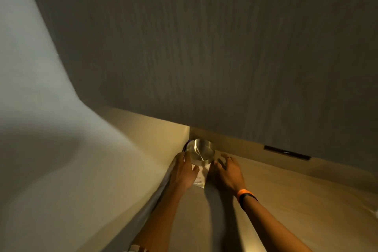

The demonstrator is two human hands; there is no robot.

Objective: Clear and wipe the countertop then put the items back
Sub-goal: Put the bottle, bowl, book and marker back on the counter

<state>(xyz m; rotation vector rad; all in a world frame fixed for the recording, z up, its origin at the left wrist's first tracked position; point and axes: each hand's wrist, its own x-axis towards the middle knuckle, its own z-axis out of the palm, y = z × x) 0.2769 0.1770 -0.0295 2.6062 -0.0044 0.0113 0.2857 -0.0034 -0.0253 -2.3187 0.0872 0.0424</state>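
Note:
A round, shiny metal container (pixel 199 152) stands in the far left corner of the beige countertop (pixel 286 196), below the dark upper cabinet. My left hand (pixel 185 171) is on its left side, thumb against the front wall. My right hand (pixel 227 172) is at its right side with fingers spread, touching or nearly touching it; I cannot tell which. A white cloth or paper (pixel 201 178) lies on the counter between my hands, just in front of the container. An orange and black band (pixel 245 194) is on my right wrist.
A large dark wood-grain cabinet (pixel 204 47) hangs low over the counter. A pale wall (pixel 51 149) runs along the left. A dark flat strip (pixel 286 152) sits under the cabinet at the right. A black cord (pixel 186 145) curves behind the container.

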